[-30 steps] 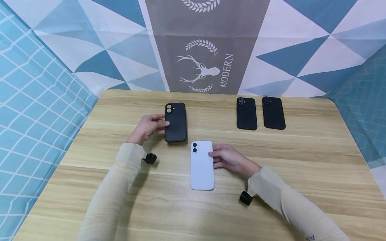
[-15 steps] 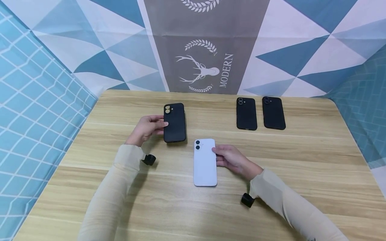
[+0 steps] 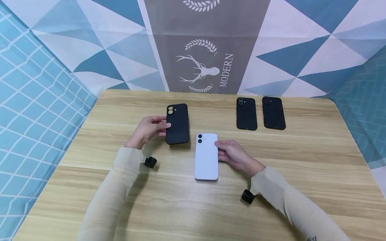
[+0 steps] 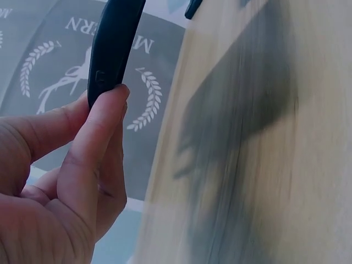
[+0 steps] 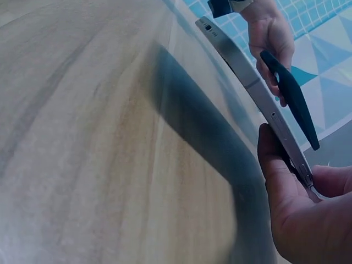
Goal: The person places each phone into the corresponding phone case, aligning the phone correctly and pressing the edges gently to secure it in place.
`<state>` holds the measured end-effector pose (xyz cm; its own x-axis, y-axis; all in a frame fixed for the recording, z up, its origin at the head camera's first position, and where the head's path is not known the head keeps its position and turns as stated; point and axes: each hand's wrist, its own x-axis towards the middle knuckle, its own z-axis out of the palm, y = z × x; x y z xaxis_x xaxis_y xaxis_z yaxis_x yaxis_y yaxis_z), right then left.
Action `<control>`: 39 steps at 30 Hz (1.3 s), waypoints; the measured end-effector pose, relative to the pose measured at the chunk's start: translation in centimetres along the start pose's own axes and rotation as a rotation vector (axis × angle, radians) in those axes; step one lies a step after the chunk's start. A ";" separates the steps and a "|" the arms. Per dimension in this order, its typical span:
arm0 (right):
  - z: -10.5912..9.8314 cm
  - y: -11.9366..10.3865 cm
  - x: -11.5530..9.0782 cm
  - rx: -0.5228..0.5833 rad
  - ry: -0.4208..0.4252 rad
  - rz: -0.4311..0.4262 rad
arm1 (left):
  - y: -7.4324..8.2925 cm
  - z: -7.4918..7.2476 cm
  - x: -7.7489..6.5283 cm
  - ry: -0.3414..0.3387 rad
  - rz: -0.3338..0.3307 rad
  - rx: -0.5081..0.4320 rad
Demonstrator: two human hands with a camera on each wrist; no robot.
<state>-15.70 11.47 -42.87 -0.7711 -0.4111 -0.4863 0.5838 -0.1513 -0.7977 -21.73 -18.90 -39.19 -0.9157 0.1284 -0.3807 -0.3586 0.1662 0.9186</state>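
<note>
My left hand (image 3: 148, 130) pinches a black phone case (image 3: 178, 124) by its left edge, thumb on the back. Two camera cutouts show at the case's top left. In the left wrist view the case (image 4: 113, 47) is seen edge-on between thumb and fingers, above the table. My right hand (image 3: 236, 155) grips a white phone (image 3: 206, 157) by its right edge, camera side up, thumb on its back. The phone lies just right of and nearer than the case, a small gap between them. The right wrist view shows the phone (image 5: 258, 93) edge-on, raised over the table with its shadow below.
Two black phones or cases, a left one (image 3: 246, 113) and a right one (image 3: 273, 113), lie side by side at the back right of the wooden table (image 3: 181, 214). Patterned cloth (image 3: 205, 47) hangs behind the table's far edge, with blue cloth at both sides.
My right hand has carried the white phone to the right and away from me, closer to the case. The case in my left hand has shifted slightly right and tilted a little.
</note>
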 end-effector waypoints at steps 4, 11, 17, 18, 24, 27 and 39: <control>0.1 -0.3 0.0 -0.001 0.011 -0.004 | 0.2 0.3 -0.3 -0.014 -0.008 -0.002; 0.1 -0.8 0.0 -0.020 0.022 -0.024 | 0.5 1.1 -0.8 -0.035 -0.008 -0.030; 0.1 -1.3 0.0 -0.018 0.023 -0.034 | 0.7 1.9 -1.5 -0.052 -0.006 0.012; 0.2 -1.4 0.0 -0.020 0.023 -0.034 | 0.8 2.0 -1.6 -0.054 -0.011 0.026; 0.3 -1.8 0.0 -0.025 0.014 -0.049 | 1.0 2.7 -2.0 -0.053 -0.033 0.076; 0.4 -2.1 0.1 -0.015 0.017 -0.061 | 1.1 3.0 -2.1 -0.063 -0.030 0.072; 0.5 -3.2 -0.1 -0.046 0.037 -0.076 | 1.0 3.5 -2.1 -0.078 -0.022 0.044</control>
<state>-17.36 11.54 -40.14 -0.8219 -0.3663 -0.4363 0.5120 -0.1390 -0.8477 -19.50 -15.57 -37.81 -0.8902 0.2000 -0.4093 -0.3685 0.2120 0.9051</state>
